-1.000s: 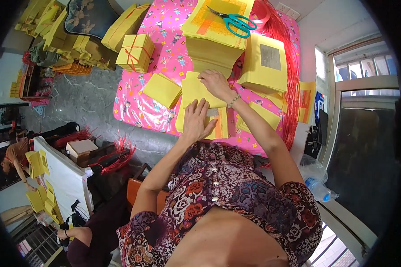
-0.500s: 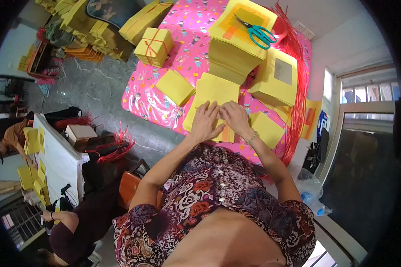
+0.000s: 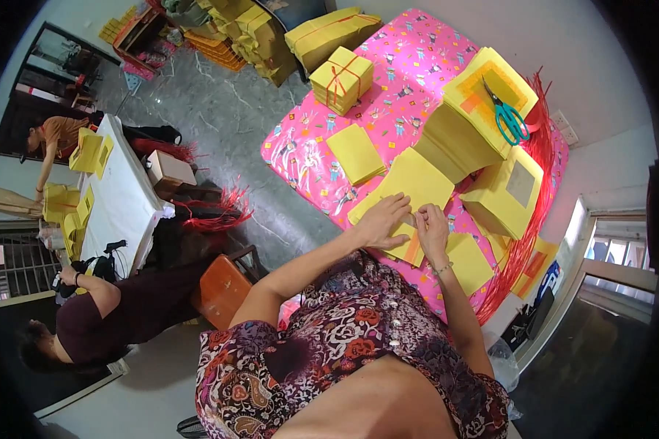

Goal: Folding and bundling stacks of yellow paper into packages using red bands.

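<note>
My left hand (image 3: 384,222) lies flat with fingers spread on a pile of yellow paper sheets (image 3: 419,181) near the table's front edge. Close beside it, my right hand (image 3: 433,233) has its fingers curled together at the paper, next to a sheet with an orange strip (image 3: 414,249). What lies between those fingertips is too small to make out. A smaller yellow stack (image 3: 356,154) sits to the left. To the right of my right hand rest more yellow sheets (image 3: 467,267).
Teal-handled scissors (image 3: 509,121) lie on a tall yellow paper stack (image 3: 458,139). Nearby are a yellow block with a grey patch (image 3: 509,192), red strands (image 3: 548,157) and a string-tied bundle (image 3: 342,80) on the pink table cover (image 3: 293,150). Two people work around a white table (image 3: 128,194) at left.
The view has turned, so the table sits farther right in the picture. My right hand's fingers are more curled and slightly apart from the left hand, which stays flat on the paper.
</note>
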Available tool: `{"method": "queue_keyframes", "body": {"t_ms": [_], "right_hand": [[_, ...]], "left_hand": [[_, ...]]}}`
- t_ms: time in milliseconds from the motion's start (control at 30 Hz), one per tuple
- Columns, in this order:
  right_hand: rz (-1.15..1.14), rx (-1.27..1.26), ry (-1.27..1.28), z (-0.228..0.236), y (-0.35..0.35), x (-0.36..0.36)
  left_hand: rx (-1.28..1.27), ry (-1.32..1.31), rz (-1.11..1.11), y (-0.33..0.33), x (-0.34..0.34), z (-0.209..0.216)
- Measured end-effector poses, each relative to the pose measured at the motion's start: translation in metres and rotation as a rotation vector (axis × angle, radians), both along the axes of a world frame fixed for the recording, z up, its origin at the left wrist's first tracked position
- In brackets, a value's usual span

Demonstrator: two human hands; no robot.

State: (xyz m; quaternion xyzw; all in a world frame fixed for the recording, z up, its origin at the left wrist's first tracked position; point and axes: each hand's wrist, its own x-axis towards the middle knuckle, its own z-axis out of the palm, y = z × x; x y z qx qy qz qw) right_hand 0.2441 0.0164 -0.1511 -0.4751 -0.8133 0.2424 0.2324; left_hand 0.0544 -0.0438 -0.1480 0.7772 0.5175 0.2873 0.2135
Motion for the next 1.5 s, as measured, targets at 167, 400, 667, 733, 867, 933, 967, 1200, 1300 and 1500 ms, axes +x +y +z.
{"method": "queue_keyframes", "body": {"t_ms": [167, 400, 667, 733, 867, 933, 967, 1200, 1300, 1500], "right_hand": [[-0.056, -0.039, 0.143, 0.0, 0.006, -0.012], [-0.155, -0.008, 0.031, -0.008, 0.006, -0.022], [-0.155, -0.156, 0.135, -0.008, 0.004, -0.011], [-0.153, -0.109, 0.135, -0.01, 0.002, -0.013], [-0.125, -0.087, 0.15, -0.011, 0.002, -0.012], [-0.124, -0.084, 0.168, -0.011, 0.002, -0.01], [-0.119, -0.085, 0.183, -0.011, 0.001, -0.01], [-0.093, -0.009, 0.063, -0.007, 0.004, -0.011], [-0.031, 0.163, 0.002, -0.007, 0.008, -0.008], [0.135, 0.423, -0.159, -0.009, 0.019, -0.008]], "left_hand": [[0.027, -0.007, -0.105, 0.001, -0.024, -0.004], [-0.06, 0.049, -0.125, 0.008, -0.026, -0.002], [-0.108, 0.066, -0.141, 0.008, -0.022, -0.005], [-0.095, 0.078, -0.14, 0.008, -0.022, -0.004], [-0.097, 0.083, -0.142, 0.006, -0.022, -0.003], [-0.09, 0.088, -0.14, 0.007, -0.021, -0.003], [-0.087, 0.091, -0.135, 0.005, -0.021, -0.004], [-0.114, 0.027, -0.132, 0.014, -0.025, -0.006], [-0.19, -0.108, -0.092, 0.02, -0.026, 0.002], [-0.17, -0.343, 0.607, 0.032, -0.035, -0.004]]}}
